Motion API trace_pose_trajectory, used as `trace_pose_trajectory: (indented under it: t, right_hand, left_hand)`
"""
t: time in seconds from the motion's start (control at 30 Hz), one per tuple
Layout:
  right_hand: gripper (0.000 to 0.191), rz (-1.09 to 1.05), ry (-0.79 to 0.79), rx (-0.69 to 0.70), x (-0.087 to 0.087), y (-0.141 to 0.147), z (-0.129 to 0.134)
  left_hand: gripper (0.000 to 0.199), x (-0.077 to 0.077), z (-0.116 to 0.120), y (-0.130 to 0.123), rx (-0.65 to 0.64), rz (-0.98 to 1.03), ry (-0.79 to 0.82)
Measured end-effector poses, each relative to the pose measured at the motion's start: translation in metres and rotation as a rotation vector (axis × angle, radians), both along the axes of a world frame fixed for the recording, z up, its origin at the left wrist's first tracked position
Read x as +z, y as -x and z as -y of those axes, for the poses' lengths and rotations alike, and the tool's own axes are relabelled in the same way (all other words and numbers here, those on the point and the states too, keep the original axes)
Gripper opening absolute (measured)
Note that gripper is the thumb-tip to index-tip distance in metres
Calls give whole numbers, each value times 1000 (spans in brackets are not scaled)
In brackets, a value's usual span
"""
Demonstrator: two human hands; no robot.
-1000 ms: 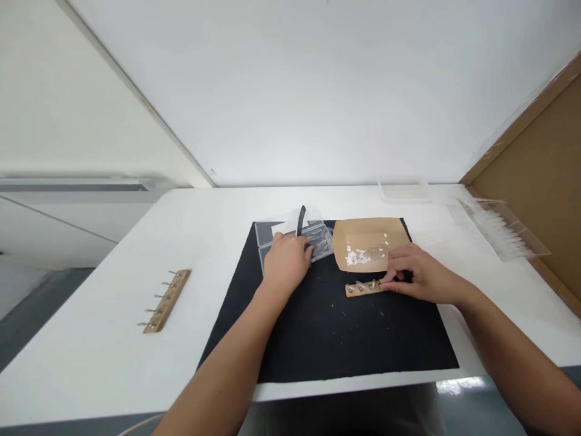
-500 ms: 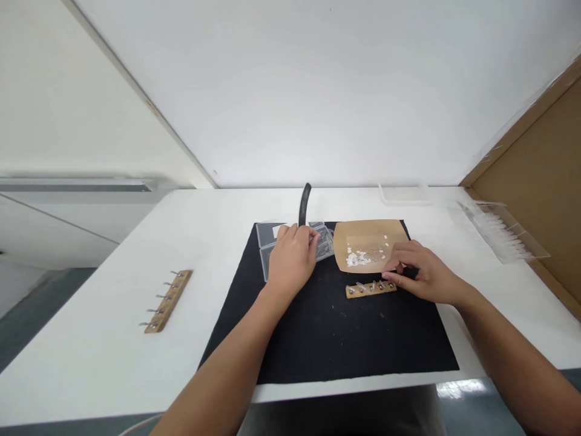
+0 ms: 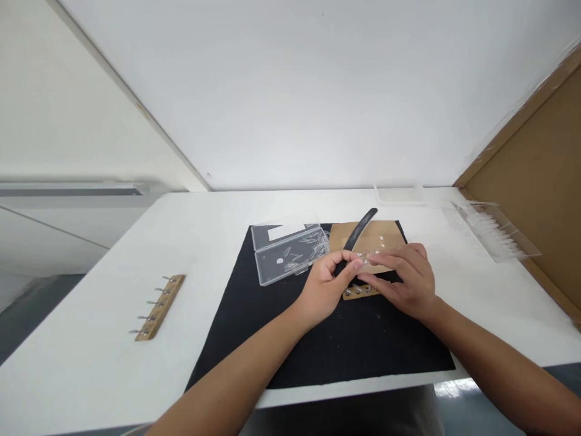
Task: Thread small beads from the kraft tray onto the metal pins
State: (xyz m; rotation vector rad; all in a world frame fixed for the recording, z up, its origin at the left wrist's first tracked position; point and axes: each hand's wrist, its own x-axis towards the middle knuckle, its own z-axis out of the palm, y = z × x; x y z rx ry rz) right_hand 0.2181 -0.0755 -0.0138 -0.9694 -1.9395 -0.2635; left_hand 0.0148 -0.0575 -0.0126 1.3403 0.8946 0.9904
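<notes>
My left hand [image 3: 324, 284] is closed around a black curved nail file [image 3: 361, 229], which slants up and to the right. Its thumb and index finger meet my right hand [image 3: 406, 281] at a small clear false nail [image 3: 365, 259]. My right fingers are bent in at that piece, though the exact grip is partly hidden. Just below the fingertips, a wooden strip [image 3: 358, 292] carries clear nail tips on metal studs, its right end covered by my right hand. Behind the hands is a brown paper tray [image 3: 340, 233] with white bits, partly hidden.
An open clear case [image 3: 272, 275] with loose nail tips lies left on the black mat [image 3: 318, 357]. A second wooden strip [image 3: 161, 309] with metal clips is at the left. At the right are a clear box of nail tips [image 3: 499, 236] and a cardboard wall [image 3: 535, 163].
My left hand has moved right from the clear case, bringing the nail file over the paper tray. My right hand has shifted slightly left off the strip's end to meet it.
</notes>
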Motion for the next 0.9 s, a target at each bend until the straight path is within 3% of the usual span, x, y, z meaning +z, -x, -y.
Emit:
trace_pose_trajectory:
  t: [0.2, 0.37, 0.47, 0.7, 0.9]
  right_hand:
    - [33, 59, -33, -14, -4, -4, 0]
    - [36, 137, -51, -6, -7, -10, 1]
    - [38, 142, -44, 4, -5, -9, -1]
    - [10, -86, 54, -38, 2, -2, -8]
    - [8, -157, 71, -132, -1, -5, -11]
  left_hand:
    - [45, -4, 3, -5, -32, 55, 56]
    - [44, 0, 0, -3, -19, -1, -1]
    - [38, 1, -2, -2, -6, -92, -117]
    - [31, -9, -2, 0, -9, -432, -608]
    - [38, -9, 1, 1, 15, -512, -657]
